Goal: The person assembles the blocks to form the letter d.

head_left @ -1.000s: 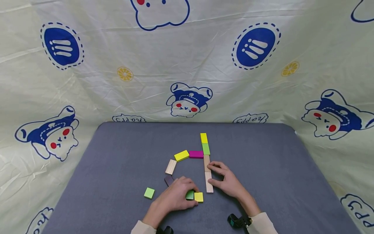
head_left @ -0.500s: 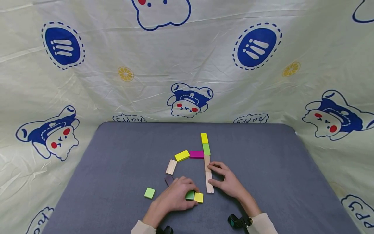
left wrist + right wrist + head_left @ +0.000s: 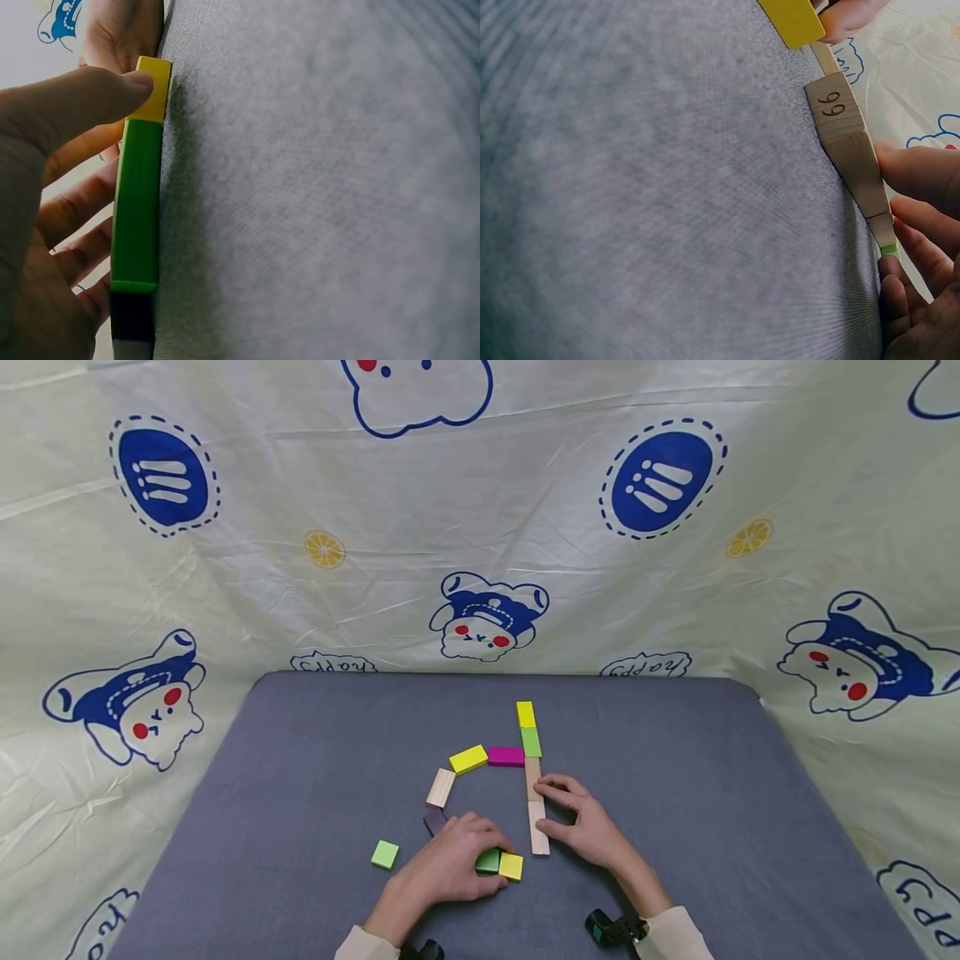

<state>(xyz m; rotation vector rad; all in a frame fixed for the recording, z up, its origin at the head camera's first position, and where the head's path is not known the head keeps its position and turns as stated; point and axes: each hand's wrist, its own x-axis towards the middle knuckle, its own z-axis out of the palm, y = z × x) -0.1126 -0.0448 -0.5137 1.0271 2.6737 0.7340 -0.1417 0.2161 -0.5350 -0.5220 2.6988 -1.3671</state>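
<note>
On the near side of the table, my left hand (image 3: 457, 858) pinches a short yellow block (image 3: 511, 867) between thumb and finger. Its thumb (image 3: 120, 94) lies against the yellow block's side in the left wrist view. A green block (image 3: 487, 861) abuts the yellow one under the hand, and a dark block (image 3: 434, 822) is partly covered. My right hand (image 3: 583, 818) touches the right side of a straight column with thumb and fingertips. There, a pale wooden block (image 3: 538, 828), marked with digits in the right wrist view, lies end to end with a second wooden block (image 3: 532, 779).
The column continues with a light green block (image 3: 531, 742) and a yellow block (image 3: 526, 714). A magenta block (image 3: 506, 757), a long yellow block (image 3: 468, 760) and a wooden block (image 3: 441, 788) curve leftward. A loose light green block (image 3: 385, 855) lies on the grey tabletop (image 3: 675, 760).
</note>
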